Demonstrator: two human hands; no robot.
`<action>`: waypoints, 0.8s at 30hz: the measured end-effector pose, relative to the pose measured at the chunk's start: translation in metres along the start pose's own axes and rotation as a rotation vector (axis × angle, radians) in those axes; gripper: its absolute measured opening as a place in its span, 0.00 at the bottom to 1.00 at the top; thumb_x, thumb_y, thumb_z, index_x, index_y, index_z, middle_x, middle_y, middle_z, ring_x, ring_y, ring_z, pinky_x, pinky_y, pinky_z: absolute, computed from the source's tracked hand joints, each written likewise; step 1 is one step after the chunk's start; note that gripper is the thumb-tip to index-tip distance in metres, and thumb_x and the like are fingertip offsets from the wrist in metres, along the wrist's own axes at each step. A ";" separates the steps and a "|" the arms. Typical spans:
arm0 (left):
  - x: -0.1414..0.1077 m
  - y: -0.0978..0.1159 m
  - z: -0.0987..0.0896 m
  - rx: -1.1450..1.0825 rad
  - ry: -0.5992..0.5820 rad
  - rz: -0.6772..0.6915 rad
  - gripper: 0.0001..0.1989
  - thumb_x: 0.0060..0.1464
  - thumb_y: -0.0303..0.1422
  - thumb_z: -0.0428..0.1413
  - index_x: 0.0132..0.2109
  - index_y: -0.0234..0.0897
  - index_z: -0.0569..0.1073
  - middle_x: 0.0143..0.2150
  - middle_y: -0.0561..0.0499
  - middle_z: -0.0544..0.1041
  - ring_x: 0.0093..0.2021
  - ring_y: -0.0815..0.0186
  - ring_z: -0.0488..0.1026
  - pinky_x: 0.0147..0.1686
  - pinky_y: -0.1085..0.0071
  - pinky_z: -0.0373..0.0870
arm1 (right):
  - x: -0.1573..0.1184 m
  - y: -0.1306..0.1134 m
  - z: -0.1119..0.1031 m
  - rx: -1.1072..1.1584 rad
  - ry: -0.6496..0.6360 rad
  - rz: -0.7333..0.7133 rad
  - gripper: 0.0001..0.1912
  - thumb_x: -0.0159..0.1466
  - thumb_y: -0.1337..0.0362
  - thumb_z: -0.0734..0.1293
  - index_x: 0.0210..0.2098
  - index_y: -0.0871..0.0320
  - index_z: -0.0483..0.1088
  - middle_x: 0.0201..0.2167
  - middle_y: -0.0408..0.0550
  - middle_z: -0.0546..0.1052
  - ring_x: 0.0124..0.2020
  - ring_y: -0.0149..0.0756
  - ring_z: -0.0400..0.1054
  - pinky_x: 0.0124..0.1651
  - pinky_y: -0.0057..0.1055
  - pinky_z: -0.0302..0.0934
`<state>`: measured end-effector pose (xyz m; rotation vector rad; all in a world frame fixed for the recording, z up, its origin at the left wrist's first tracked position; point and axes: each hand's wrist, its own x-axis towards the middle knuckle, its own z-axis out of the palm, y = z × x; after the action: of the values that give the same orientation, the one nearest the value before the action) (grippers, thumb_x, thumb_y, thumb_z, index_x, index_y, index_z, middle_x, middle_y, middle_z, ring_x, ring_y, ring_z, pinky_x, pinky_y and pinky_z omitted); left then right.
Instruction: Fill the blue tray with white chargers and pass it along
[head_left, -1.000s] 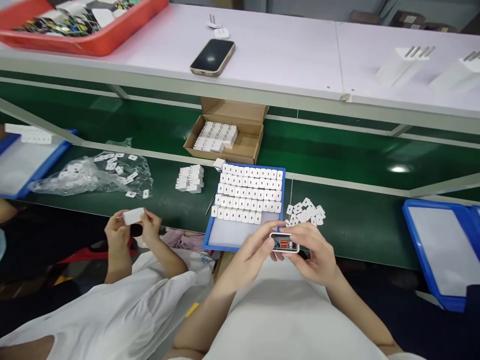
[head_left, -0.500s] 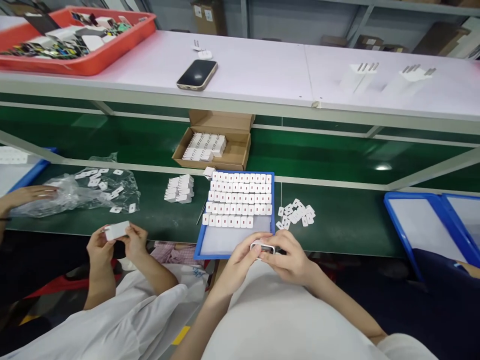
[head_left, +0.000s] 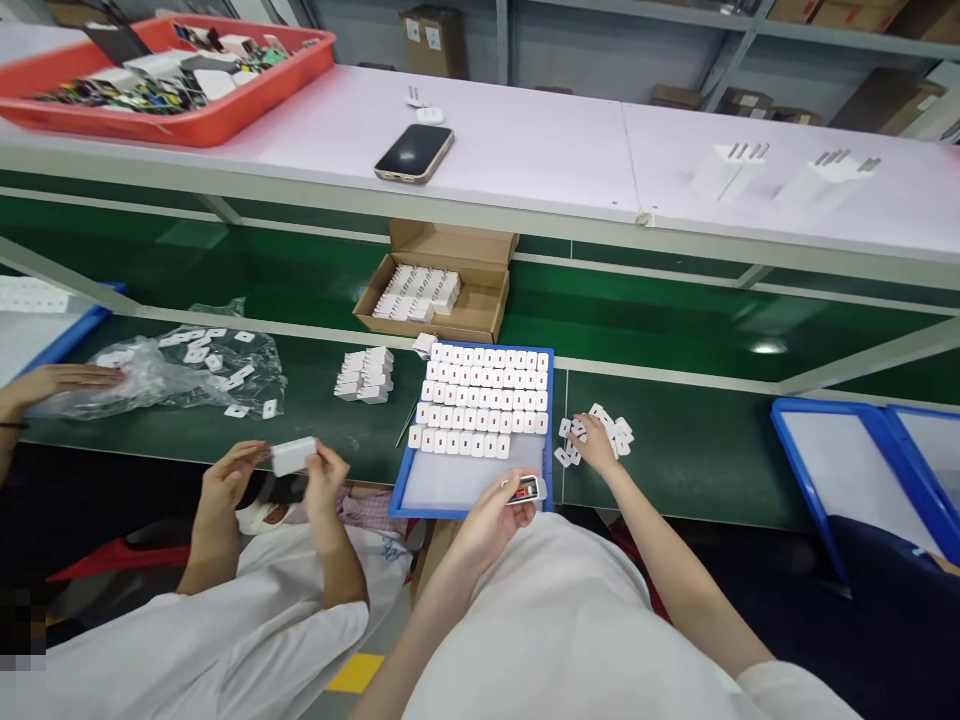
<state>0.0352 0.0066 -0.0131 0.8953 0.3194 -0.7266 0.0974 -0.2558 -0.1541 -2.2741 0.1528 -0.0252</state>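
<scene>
Smooth green table (head_left: 705,455), flat white caps (head_left: 622,436).
Left grip (head_left: 486,522): clamped on rounded case (head_left: 528,490); right grip (head_left: 598,446): at caps, closure unclear.

Bright, even lt. on white shelf (head_left: 540,150); glare spot on green panel (head_left: 637,310) approx. 3 o'clock, sheen on phone (head_left: 414,152) at 11. Dim under bench (head_left: 690,430). Wide-angle edge distort.; pixelated blk. at 8.

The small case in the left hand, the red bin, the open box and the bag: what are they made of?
Case: probably hard plastic, white, with a smooth, thin rim.
Red bin: likely molded plastic, slightly glossy, with a rounded rim.
Open box: cardboard, judging by its matte brown, folded flaps.
Bag: thin, clear plastic film; it's crinkled and shiny.
</scene>
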 end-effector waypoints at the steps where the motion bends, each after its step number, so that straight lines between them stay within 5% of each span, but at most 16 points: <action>1: -0.001 0.004 0.000 -0.002 0.003 0.007 0.26 0.52 0.51 0.68 0.45 0.31 0.80 0.31 0.50 0.74 0.29 0.68 0.69 0.31 0.71 0.60 | 0.005 0.006 0.008 -0.035 -0.032 0.015 0.19 0.71 0.56 0.69 0.57 0.58 0.71 0.58 0.54 0.74 0.56 0.46 0.72 0.58 0.51 0.70; 8: -0.016 0.021 0.005 0.001 0.060 0.106 0.24 0.51 0.50 0.68 0.43 0.31 0.83 0.35 0.46 0.77 0.34 0.64 0.69 0.33 0.70 0.61 | 0.016 0.023 0.035 -0.142 -0.168 0.044 0.18 0.71 0.57 0.70 0.57 0.58 0.72 0.59 0.54 0.74 0.58 0.47 0.71 0.60 0.52 0.68; 15: -0.015 0.025 0.005 -0.055 0.100 0.119 0.24 0.48 0.48 0.70 0.43 0.31 0.83 0.36 0.45 0.77 0.36 0.64 0.70 0.33 0.71 0.63 | 0.010 0.014 0.032 -0.053 -0.091 0.102 0.16 0.72 0.57 0.69 0.55 0.59 0.72 0.54 0.53 0.76 0.51 0.43 0.74 0.53 0.46 0.73; 19: -0.005 0.023 0.001 -0.095 0.118 0.103 0.20 0.52 0.46 0.68 0.43 0.32 0.82 0.35 0.46 0.77 0.34 0.66 0.70 0.32 0.72 0.62 | 0.002 -0.018 0.015 0.090 -0.014 0.077 0.15 0.72 0.56 0.68 0.53 0.60 0.73 0.48 0.51 0.78 0.44 0.39 0.76 0.47 0.41 0.74; 24: 0.009 0.019 -0.002 -0.102 0.109 0.074 0.24 0.51 0.50 0.67 0.41 0.31 0.82 0.36 0.45 0.79 0.33 0.66 0.69 0.32 0.71 0.61 | -0.033 -0.090 -0.025 0.321 -0.026 -0.086 0.18 0.72 0.52 0.67 0.53 0.57 0.74 0.50 0.54 0.77 0.46 0.42 0.77 0.47 0.42 0.76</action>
<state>0.0547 0.0123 -0.0076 0.8470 0.4144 -0.5897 0.0719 -0.2128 -0.0680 -1.9583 0.0335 -0.0606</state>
